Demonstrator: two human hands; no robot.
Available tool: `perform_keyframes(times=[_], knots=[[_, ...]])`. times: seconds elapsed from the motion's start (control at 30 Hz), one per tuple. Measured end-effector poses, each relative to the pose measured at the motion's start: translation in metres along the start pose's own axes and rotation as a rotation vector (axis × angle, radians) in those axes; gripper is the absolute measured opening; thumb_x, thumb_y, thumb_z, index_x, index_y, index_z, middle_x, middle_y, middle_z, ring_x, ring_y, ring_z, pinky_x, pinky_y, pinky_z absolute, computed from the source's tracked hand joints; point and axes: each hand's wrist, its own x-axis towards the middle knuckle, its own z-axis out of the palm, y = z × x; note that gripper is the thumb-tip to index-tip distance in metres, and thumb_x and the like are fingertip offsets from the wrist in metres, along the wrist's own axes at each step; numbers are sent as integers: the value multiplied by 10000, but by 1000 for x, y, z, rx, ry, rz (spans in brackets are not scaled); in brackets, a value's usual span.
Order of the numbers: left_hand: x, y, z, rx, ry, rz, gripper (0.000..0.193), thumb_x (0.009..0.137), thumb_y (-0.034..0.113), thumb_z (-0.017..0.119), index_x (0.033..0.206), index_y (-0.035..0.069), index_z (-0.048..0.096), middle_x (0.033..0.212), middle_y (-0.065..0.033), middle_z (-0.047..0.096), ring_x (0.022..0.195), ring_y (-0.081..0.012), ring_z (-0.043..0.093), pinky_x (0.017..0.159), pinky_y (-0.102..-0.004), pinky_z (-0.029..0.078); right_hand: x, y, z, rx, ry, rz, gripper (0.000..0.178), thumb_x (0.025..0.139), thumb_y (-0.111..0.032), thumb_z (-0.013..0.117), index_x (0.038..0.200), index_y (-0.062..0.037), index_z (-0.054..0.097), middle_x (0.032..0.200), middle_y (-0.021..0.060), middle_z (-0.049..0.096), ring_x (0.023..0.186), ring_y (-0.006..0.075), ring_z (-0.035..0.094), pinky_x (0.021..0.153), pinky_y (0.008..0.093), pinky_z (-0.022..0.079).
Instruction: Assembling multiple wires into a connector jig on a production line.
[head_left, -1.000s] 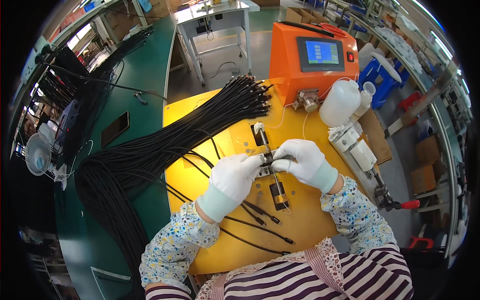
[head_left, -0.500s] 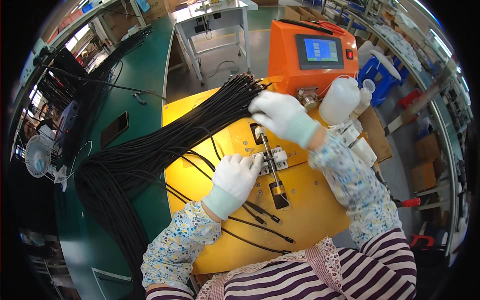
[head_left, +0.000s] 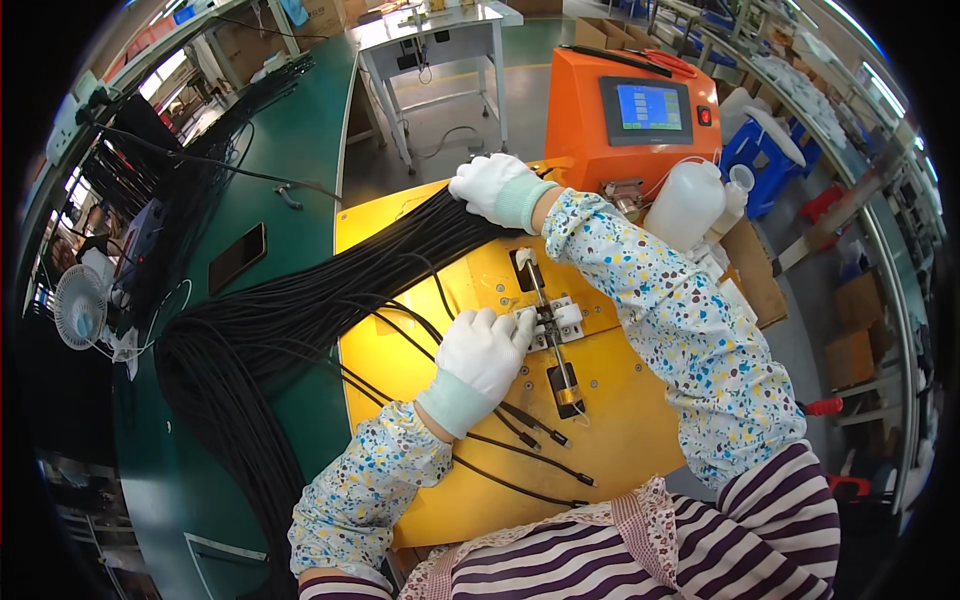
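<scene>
A thick bundle of black cables [head_left: 370,255] lies across the yellow plate [head_left: 640,425] and bends down over the left side. My right hand [head_left: 495,187], in a white glove, is at the bundle's far end, its fingers curled over the cable tips. My gloved left hand [head_left: 482,352] is closed beside the small metal and white clamp fixture [head_left: 553,322], thumb and forefinger touching its left side; what they pinch is hidden. A thin metal rod [head_left: 541,290] runs through the fixture. Several loose cable ends with connectors [head_left: 556,437] stick out below my left wrist.
An orange machine [head_left: 580,120] with a lit screen [head_left: 648,106] stands at the far right, a white plastic bottle [head_left: 686,203] in front of it. On the green table [head_left: 300,170] lie a phone [head_left: 238,258] and a small white fan [head_left: 80,305]. A red-handled lever [head_left: 824,407] is at right.
My right hand has moved left and away from me, from beside the bundle's end to over the cable tips. My left hand stays at the fixture. The whole view has shifted slightly.
</scene>
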Motion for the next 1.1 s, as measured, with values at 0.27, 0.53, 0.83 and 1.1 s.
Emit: perform_keyframes(times=[0.27,0.53,0.83,1.1], knots=[[1,-1,1,-56,37,-68,387,766,100,624,1151,58,629,820,-31,594,754,-211,574,702,-342,475,9,-3,0,-57,13,3,178,828,-199,668,972,-100,704,947,84,663,984,271,628,864,377,510],[8,-2,1,-144,58,-191,302,778,121,661,1072,60,627,898,-51,607,816,-262,587,755,-383,482,-14,10,-31,-216,264,-66,154,813,-144,631,959,-137,679,866,47,652,874,245,629,800,347,498],[20,15,-94,-427,221,-151,395,770,174,755,1106,14,624,1169,-135,623,1125,-283,587,942,-367,478,-118,-19,-45,327,354,-30,146,772,-71,625,908,-112,656,847,88,630,830,295,632,721,387,509],[10,0,-34,-972,5,-483,304,824,93,722,1103,0,646,972,-152,687,866,-227,693,793,-310,544,-191,-51,-27,936,414,-52,193,805,-75,661,998,-60,667,931,139,646,850,313,645,746,352,537]])
